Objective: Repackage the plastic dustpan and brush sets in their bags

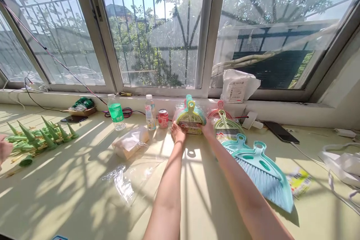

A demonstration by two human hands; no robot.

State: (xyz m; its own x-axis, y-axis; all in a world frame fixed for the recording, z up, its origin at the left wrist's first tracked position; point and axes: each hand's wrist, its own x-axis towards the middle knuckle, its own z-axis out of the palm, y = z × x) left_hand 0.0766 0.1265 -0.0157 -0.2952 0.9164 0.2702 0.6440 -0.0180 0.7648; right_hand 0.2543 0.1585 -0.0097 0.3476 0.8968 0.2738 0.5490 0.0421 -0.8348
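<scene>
Both arms reach forward to a stack of wrapped dustpan-and-brush sets (191, 111) standing upright near the window ledge, a yellow one in front. My left hand (179, 132) grips its lower left side, and my right hand (207, 127) holds the right side. To the right stand more wrapped sets, a green one (227, 129) before a red one (218, 109). Nearer me lies an unwrapped blue dustpan with its brush (264, 168), another blue one (240, 140) behind it. A yellow label card (299, 182) lies by its right edge.
Left of the stack stand a red can (163, 118), a bottle (150, 112) and a green-labelled bottle (116, 114). A packet of paper cards (131, 142) and clear plastic film (126, 182) lie on the table. Green cones (46, 135) and another person's hand (4, 150) are far left; a phone (281, 132) is right.
</scene>
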